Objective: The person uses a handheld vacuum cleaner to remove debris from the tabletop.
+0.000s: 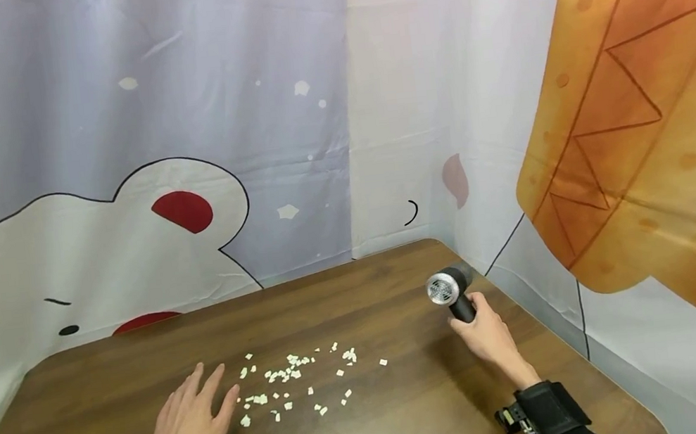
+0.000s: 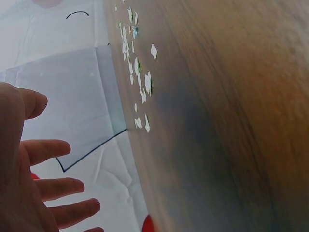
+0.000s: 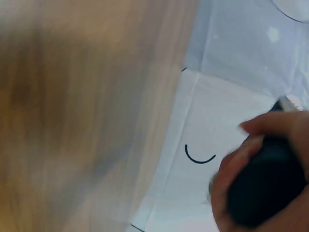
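My right hand [image 1: 487, 333] grips the handle of a small black hair-dryer-shaped device [image 1: 461, 307], its round silver grille turned toward the head camera. In the right wrist view, fingers curl round its dark handle [image 3: 268, 186]. The device is held above the right side of the wooden table [image 1: 390, 318]. Small pale paper bits [image 1: 284, 373] lie scattered across the middle of the tabletop. Just left of them is my left hand [image 1: 185, 425], fingers spread and holding nothing. In the left wrist view, that hand [image 2: 34, 164] shows its fingers extended, with the paper bits beyond.
Printed curtains [image 1: 288, 131] hang along the back and right of the table, one with a large orange shape [image 1: 630, 109]. A black band [image 1: 553, 411] with a small camera is strapped on the right wrist. The table's right edge runs close by the right forearm.
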Available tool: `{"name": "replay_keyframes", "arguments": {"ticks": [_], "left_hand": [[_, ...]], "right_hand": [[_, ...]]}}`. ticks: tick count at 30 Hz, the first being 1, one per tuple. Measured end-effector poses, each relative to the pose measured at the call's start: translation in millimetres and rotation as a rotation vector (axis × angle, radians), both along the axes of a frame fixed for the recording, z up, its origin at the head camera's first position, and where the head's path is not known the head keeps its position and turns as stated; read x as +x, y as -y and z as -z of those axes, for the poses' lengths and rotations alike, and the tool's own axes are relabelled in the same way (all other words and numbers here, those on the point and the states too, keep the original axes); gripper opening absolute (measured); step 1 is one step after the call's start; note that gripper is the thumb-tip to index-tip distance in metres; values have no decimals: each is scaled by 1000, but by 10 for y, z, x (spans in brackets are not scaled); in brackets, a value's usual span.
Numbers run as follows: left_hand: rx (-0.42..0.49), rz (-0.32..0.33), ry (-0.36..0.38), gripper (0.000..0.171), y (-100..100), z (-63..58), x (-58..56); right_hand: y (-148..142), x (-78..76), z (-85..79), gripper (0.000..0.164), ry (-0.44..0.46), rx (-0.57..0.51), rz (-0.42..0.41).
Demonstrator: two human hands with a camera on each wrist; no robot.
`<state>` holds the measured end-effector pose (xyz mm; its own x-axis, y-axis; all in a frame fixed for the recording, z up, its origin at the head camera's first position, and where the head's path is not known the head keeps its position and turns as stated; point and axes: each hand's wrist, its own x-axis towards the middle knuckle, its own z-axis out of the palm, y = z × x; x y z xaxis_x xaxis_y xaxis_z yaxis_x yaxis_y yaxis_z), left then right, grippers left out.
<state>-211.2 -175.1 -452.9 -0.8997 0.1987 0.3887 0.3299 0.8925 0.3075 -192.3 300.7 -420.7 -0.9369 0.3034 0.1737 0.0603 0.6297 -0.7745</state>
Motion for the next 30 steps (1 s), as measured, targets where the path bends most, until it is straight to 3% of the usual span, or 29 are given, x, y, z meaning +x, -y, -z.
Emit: {"name": "replay_keyframes", "arguments": {"ticks": [5, 10, 15, 18, 23, 27, 30], "left_hand": [[19, 1, 28, 56, 14, -47, -1], [31, -19, 31, 56, 54, -60, 23], [30, -42, 43, 58, 98, -56, 73], [31, -50, 49, 57, 128, -48, 105], [38, -54, 46, 55, 155, -50, 116], [41, -58, 47, 56, 174, -53, 123], [44, -61, 53, 56, 185, -59, 132]], "right_hand": [[-85, -12, -88, 27, -15, -703, -266], [-170, -25, -103, 5, 9, -1140, -571], [-237, -73, -62, 24, 61, -1540, -931], [-252, -104, -19, 31, 90, -1686, -1076], [-257, -139, 19, 29, 124, -1810, -1228], [-237, -174, 37, 26, 148, -1917, -1299], [-223, -202, 43, 23, 154, -2001, -1299]]}}
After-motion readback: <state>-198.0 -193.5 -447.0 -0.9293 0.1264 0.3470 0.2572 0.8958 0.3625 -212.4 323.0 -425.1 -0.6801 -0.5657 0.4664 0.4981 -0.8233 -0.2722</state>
